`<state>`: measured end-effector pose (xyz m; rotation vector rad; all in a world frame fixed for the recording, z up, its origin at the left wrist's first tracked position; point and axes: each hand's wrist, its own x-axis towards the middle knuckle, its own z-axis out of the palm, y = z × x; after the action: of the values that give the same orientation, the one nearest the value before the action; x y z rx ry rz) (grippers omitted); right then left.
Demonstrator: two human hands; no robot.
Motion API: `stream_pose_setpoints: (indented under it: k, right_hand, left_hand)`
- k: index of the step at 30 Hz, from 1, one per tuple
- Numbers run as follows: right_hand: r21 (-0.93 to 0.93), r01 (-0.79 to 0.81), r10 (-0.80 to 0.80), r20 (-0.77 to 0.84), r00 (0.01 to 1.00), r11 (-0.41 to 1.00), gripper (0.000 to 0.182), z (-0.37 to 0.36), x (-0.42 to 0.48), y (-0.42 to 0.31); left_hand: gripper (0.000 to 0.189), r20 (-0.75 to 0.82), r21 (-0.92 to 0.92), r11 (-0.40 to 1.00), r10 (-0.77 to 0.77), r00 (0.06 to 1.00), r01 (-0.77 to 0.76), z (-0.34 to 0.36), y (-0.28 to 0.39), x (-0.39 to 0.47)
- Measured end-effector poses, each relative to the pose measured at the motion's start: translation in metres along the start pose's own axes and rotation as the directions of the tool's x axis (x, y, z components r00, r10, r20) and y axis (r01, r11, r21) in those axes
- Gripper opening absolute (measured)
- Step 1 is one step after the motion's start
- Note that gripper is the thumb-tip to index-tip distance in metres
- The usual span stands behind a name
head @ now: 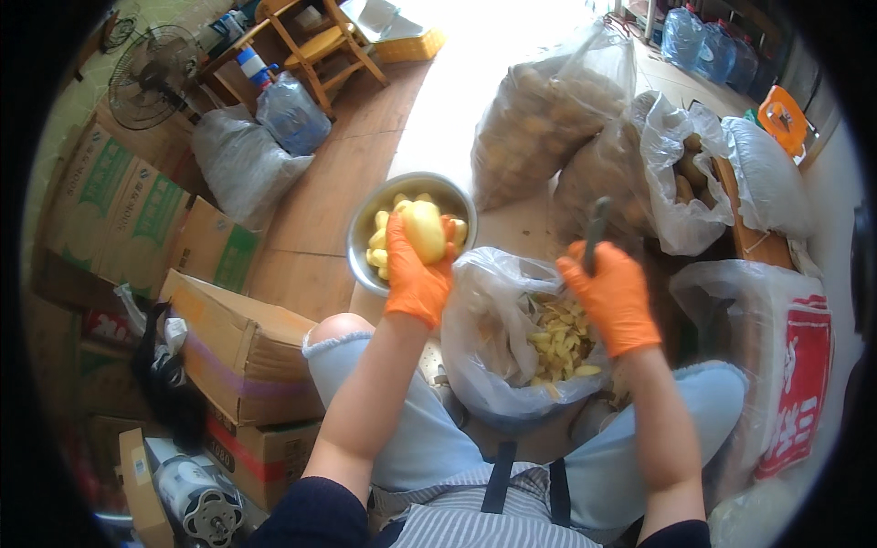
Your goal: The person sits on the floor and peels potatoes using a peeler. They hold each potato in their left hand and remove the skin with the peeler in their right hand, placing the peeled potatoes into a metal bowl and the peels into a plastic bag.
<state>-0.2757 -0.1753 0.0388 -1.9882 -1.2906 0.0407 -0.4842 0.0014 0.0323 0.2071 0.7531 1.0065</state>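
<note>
In an orange glove, my left hand (pixel 419 277) grips a large peeled potato (pixel 423 231) above a steel bowl (pixel 357 257). More peeled potatoes (pixel 377 257) lie inside that bowl. My right hand (pixel 613 291), also gloved in orange, is closed around a dark-handled tool (pixel 597 226), probably a peeler; its working end cannot be made out. Below and between the hands stands a bin lined with a clear plastic bag (pixel 479 363). Yellowish potato peelings (pixel 562 342) fill part of the liner.
Large clear sacks of unpeeled potatoes (pixel 548 109) stand ahead, beside an open white bag (pixel 685 185) of potatoes. Cardboard boxes (pixel 240 349) crowd my left side. A fan (pixel 154 79), a wooden chair (pixel 322 44) and water jugs (pixel 706 48) are farther off. A printed plastic package (pixel 788 383) sits at right.
</note>
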Motion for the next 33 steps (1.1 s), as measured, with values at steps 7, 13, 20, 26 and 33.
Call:
stream_pose_setpoints:
  k: [7, 13, 20, 26, 33]
  right_hand:
    - [0.469, -0.121, 0.277, -0.28, 0.919, 0.875, 0.031, -0.101, 0.032, 0.003]
    - [0.618, -0.207, 0.468, -0.296, 0.833, 0.758, 0.029, -0.146, 0.034, 0.014]
    - [0.716, -0.047, 0.556, -0.498, 0.665, 0.697, 0.033, -0.176, 0.034, 0.055]
    - [0.921, 0.266, 0.709, -0.389, 0.588, 0.285, 0.026, -0.202, 0.031, 0.089]
    - [0.923, 0.328, 0.742, -0.362, 0.564, 0.202, 0.025, -0.22, 0.024, 0.089]
  left_hand:
    - [0.042, -0.33, 0.028, 0.975, -0.201, 0.922, 0.222, -0.048, 0.027, 0.119]
    - [0.04, -0.338, 0.317, 0.885, -0.23, 0.913, 0.34, -0.06, 0.045, 0.222]
    - [0.027, 0.418, 0.808, 0.372, 0.184, 0.89, -0.456, 0.124, -0.031, 0.177]
    - [0.022, 0.944, 0.275, 0.037, -0.198, 0.263, -0.961, 0.241, -0.185, 0.038]
    - [0.03, 0.654, -0.164, -0.54, -0.686, 0.319, -0.826, 0.259, -0.319, 0.066]
